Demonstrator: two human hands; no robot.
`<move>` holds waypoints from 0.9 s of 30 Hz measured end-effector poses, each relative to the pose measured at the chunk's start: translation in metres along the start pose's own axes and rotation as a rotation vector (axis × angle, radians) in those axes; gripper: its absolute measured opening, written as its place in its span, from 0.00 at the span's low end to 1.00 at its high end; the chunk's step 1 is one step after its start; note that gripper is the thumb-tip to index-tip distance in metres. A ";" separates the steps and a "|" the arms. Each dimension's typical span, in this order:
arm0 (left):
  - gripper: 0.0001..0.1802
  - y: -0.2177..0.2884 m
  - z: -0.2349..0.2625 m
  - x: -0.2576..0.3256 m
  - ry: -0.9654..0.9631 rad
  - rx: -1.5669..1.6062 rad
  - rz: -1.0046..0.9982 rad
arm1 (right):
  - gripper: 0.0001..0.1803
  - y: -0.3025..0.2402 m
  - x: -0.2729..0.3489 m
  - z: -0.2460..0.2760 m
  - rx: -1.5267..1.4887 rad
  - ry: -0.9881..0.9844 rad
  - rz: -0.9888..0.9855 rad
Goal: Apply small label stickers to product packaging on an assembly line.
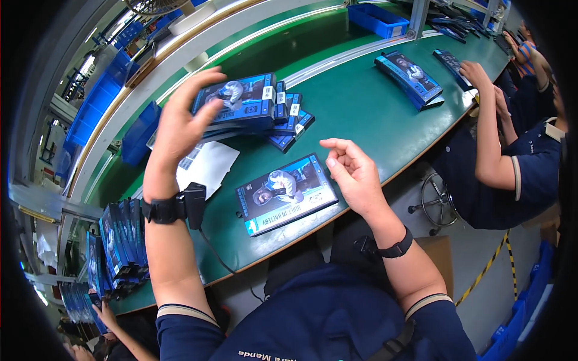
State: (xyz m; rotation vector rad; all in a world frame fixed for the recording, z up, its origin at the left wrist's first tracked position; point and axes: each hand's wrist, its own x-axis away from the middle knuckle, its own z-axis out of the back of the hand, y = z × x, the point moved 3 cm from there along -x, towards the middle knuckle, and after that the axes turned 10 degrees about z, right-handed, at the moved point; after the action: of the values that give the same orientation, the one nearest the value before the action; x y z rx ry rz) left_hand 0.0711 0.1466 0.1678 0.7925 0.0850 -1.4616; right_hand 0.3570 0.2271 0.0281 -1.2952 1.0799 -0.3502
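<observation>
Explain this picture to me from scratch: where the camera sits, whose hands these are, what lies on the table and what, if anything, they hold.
There is no machine here: these are a person's bare hands. The one picture comes from a wide fisheye camera on their head, looking down, which is why straight edges bend. Its left is the person's left.

On the green table a printed flat box lies in front of the person. Beyond it, to the left, is an untidy stack of similar boxes, with a white sheet nearer by.

The left hand is open at the stack's top box; the right hand is loosely curled beside the single box's right end. Neither clearly grips anything.
</observation>
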 end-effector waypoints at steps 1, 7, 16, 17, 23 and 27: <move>0.20 -0.021 0.010 0.009 0.104 -0.002 0.155 | 0.16 0.000 0.001 0.001 -0.004 0.002 -0.009; 0.29 -0.131 0.016 0.092 0.185 -0.259 0.673 | 0.13 -0.001 0.001 -0.002 -0.008 -0.010 -0.053; 0.31 -0.111 0.002 0.147 0.125 -0.243 0.860 | 0.11 -0.002 0.003 -0.001 -0.002 -0.050 -0.074; 0.24 -0.106 0.007 0.145 0.128 -0.190 0.949 | 0.11 -0.003 0.002 -0.001 -0.014 -0.049 -0.071; 0.18 -0.013 0.025 0.147 0.178 -0.387 0.635 | 0.12 -0.028 -0.008 -0.011 0.370 -0.125 0.104; 0.18 0.059 0.012 0.138 0.082 -0.563 0.260 | 0.18 -0.058 -0.014 -0.047 0.459 -0.226 0.590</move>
State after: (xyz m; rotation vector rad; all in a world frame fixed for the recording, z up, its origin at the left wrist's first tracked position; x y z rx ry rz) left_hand 0.1401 0.0179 0.1319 0.3828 0.4214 -1.0794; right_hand 0.3327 0.1919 0.0910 -0.5568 1.0571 0.0023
